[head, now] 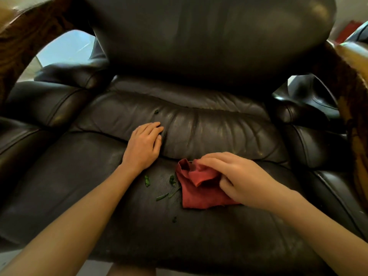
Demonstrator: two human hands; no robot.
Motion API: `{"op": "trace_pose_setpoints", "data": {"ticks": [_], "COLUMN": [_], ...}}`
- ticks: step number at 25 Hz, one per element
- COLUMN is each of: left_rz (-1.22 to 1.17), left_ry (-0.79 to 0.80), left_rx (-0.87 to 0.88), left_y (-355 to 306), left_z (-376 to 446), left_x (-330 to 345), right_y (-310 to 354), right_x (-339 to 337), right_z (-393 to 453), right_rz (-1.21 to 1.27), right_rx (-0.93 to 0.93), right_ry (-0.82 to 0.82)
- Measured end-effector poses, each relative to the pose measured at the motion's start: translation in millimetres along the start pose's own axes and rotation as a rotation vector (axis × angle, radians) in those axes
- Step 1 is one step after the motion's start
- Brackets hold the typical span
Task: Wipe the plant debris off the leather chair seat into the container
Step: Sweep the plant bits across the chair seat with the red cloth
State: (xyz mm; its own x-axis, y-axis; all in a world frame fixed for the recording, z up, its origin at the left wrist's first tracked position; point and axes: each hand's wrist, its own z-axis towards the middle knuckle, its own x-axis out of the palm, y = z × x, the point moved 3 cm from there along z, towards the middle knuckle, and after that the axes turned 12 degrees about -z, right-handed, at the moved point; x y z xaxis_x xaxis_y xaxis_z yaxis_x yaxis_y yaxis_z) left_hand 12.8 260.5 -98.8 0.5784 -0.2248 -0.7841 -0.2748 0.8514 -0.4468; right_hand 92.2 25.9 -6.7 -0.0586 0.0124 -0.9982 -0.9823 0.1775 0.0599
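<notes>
A dark leather chair seat (139, 226) fills the view. Green plant debris (147, 180) lies scattered on it, with more bits (161, 196) just left of a crumpled red cloth (201, 188) and one speck (156, 111) on the rear cushion. My right hand (237, 176) presses down on the cloth and grips its right side. My left hand (144, 145) rests flat on the seat at the crease between the cushions, fingers together, holding nothing. No container is in view.
Padded leather armrests (45, 104) flank the seat on both sides, and the tall backrest (209, 36) rises behind. Wooden frame pieces (352, 92) curve at the upper left and right. Pale floor (65, 48) shows beyond the left armrest.
</notes>
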Motion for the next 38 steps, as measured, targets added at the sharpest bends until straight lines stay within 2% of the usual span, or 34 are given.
{"op": "trace_pose_setpoints", "data": {"ticks": [2, 4, 7, 11, 15, 18, 21, 22, 26, 29, 34, 38], "left_rz": [0.006, 0.009, 0.014, 0.01, 0.002, -0.003, -0.001, 0.001, -0.012, -0.016, -0.014, -0.013], "left_ry": [0.001, 0.0, 0.001, 0.003, 0.0, 0.002, 0.004, 0.004, 0.012, 0.012, 0.011, 0.005], "left_rx": [0.004, 0.004, 0.005, 0.006, 0.01, 0.006, 0.007, 0.004, -0.011, -0.014, -0.009, 0.0], "left_y": [-0.6, -1.4, -1.5, 0.0, -0.3, -0.4, -1.6, -1.5, -1.8, -2.1, -1.8, 0.7], "left_z": [-0.4, -0.2, -0.5, 0.2, 0.6, 0.9, -0.2, -0.6, 0.1, -0.6, -0.5, -0.2], "left_x": [-0.3, -0.9, -0.5, -0.1, -0.4, -1.1, -1.6, -1.8, -1.8, -2.1, -1.0, 0.2], "right_y": [1.4, -4.8, -14.2, -17.9, -19.5, -6.3, 3.6, 4.0, 0.0, -6.8, -40.2, -68.8], "right_x": [7.9, 17.5, 22.9, 18.8, 6.1, 7.0, 29.3, 35.2, 41.9, 38.3, -1.1, -42.5], "right_z": [-10.2, -18.4, -25.2, -24.1, -30.3, -25.0, -16.2, -15.2, -14.2, -5.0, 27.6, 59.9], "right_rz": [-0.115, -0.192, -0.175, -0.081, -0.059, -0.236, -0.248, -0.235, -0.268, -0.164, 0.025, 0.018], "right_rx": [0.011, 0.098, 0.195, 0.072, 0.023, -0.073, -0.052, -0.032, -0.033, -0.005, 0.168, 0.241], "right_ry": [0.013, 0.042, 0.003, -0.061, 0.129, 0.103, 0.236, 0.232, 0.039, -0.098, -0.24, -0.358]}}
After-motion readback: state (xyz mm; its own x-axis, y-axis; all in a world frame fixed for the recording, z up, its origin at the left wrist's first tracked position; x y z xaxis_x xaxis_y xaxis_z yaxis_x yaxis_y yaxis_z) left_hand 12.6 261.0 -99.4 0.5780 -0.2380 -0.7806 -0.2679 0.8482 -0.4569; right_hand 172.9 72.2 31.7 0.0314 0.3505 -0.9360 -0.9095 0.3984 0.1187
